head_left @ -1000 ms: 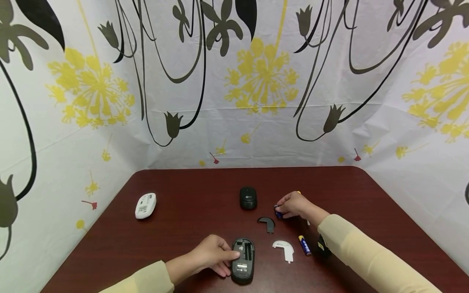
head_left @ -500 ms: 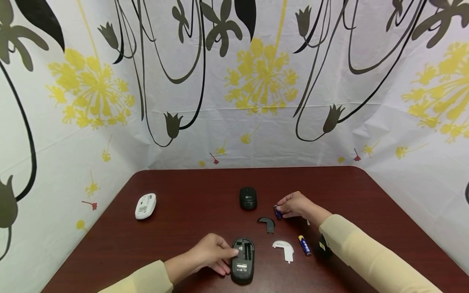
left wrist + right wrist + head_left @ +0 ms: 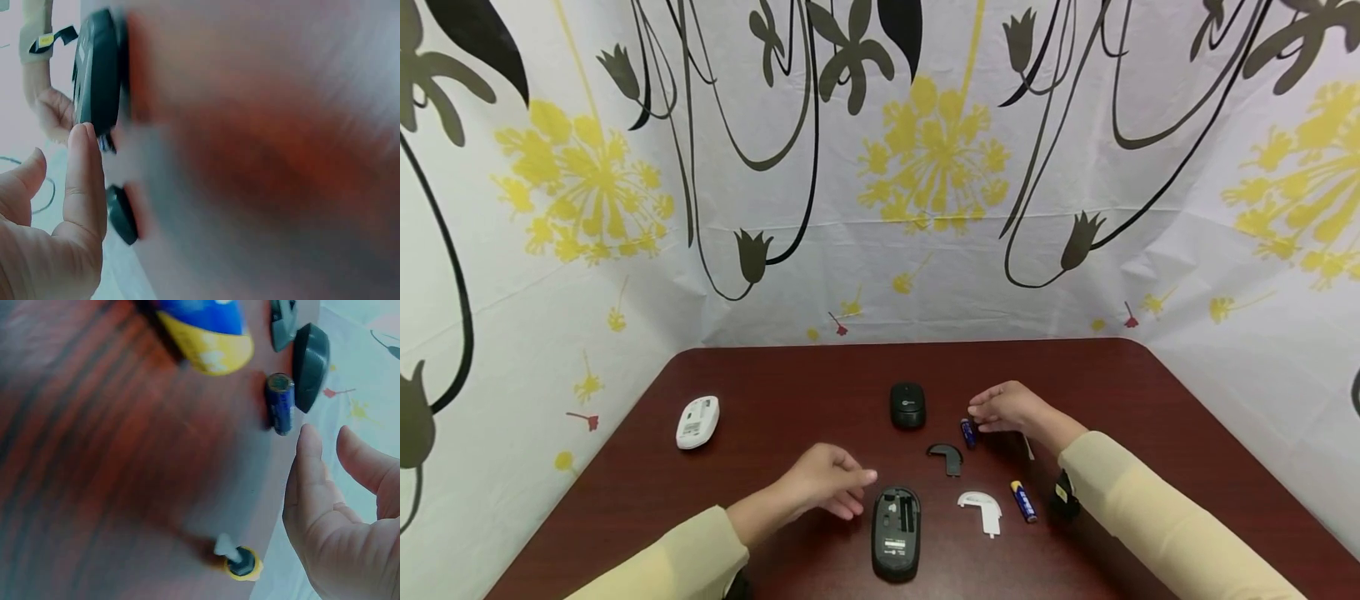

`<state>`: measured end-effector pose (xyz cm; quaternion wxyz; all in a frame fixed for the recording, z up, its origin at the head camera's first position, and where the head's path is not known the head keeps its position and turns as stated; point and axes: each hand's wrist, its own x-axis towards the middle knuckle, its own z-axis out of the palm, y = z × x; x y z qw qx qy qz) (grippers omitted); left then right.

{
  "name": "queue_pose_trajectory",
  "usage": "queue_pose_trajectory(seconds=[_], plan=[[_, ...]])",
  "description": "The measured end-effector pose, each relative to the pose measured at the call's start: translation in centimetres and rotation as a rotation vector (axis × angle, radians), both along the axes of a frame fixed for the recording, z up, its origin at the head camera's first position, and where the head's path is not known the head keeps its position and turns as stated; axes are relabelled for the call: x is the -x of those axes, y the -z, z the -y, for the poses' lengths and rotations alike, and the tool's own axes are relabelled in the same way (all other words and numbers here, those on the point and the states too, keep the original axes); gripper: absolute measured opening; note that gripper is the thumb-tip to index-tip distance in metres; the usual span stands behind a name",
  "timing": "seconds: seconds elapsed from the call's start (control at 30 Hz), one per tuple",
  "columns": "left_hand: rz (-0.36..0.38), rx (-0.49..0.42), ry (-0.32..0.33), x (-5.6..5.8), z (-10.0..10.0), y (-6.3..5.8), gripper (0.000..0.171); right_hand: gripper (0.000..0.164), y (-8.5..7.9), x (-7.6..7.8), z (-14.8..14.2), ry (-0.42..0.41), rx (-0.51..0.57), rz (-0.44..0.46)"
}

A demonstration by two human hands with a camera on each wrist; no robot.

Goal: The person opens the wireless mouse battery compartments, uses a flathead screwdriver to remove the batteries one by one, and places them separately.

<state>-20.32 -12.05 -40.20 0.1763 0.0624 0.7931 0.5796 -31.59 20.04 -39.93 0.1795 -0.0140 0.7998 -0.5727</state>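
Observation:
A dark computer mouse [image 3: 896, 533] lies underside up near the table's front, its battery bay uncovered. My left hand [image 3: 827, 482] hovers just left of it, fingers loosely bent, holding nothing; the left wrist view shows the mouse [image 3: 99, 75] beyond the fingertips. On the right, a blue battery [image 3: 968, 432] lies beside the fingertips of my right hand [image 3: 1011, 408]. The right wrist view has thumb and fingers apart, with the battery [image 3: 280, 404] outside them. A second battery [image 3: 1023, 502], blue with a yellow end, rests nearer to me.
A white cover [image 3: 982, 510] and a black cover [image 3: 947, 458] lie between the open mouse and the batteries. Farther back sits another black mouse [image 3: 907, 406]; a white mouse [image 3: 697, 422] is at the left. Below the right hand lies a yellow-and-black object [image 3: 242, 563] with a pale tip.
My left hand has let go of the dark mouse and moved up and left. My right fingers have come off the blue battery, which stays on the table.

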Motion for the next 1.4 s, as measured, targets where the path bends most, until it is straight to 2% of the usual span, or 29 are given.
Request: queue_pose_trajectory(seconds=[0.23,0.47,0.63,0.77,0.9,1.0,1.1,1.23,1.3,1.4], plan=[[-0.192,0.017,0.008,3.9,-0.5,-0.6,0.032,0.040,-0.9,0.6,0.7,-0.007,0.014,-0.059],[-0.476,0.250,0.044,7.5,-0.6,-0.6,0.034,0.041,-1.5,1.5,2.1,-0.058,-0.018,-0.188],[-0.584,0.373,0.100,9.4,-0.7,-0.4,0.036,0.038,-1.5,2.3,3.1,-0.131,-0.084,-0.324],[-0.681,0.543,0.179,10.6,-1.1,-0.1,0.042,0.037,-1.3,2.6,3.8,-0.210,-0.244,-0.497],[-0.841,0.778,0.297,11.6,-1.6,0.0,0.046,0.041,-0.7,2.7,4.5,-0.282,-0.405,-0.637],[-0.983,0.901,0.380,12.2,-1.6,0.2,0.050,0.042,-0.3,2.8,5.0,-0.349,-0.489,-0.714],[-1.129,0.959,0.435,12.9,-1.6,0.5,0.052,0.043,-0.2,2.8,5.3,-0.428,-0.550,-0.792],[-1.304,0.967,0.477,13.8,-1.6,1.0,0.052,0.044,0.0,2.8,5.3,-0.530,-0.641,-0.915],[-1.365,0.970,0.492,14.2,-1.7,1.3,0.051,0.045,0.3,2.9,5.2,-0.573,-0.700,-0.987],[-1.414,0.992,0.513,14.6,-1.8,1.7,0.052,0.047,1.0,3.2,5.1,-0.620,-0.763,-1.082]])
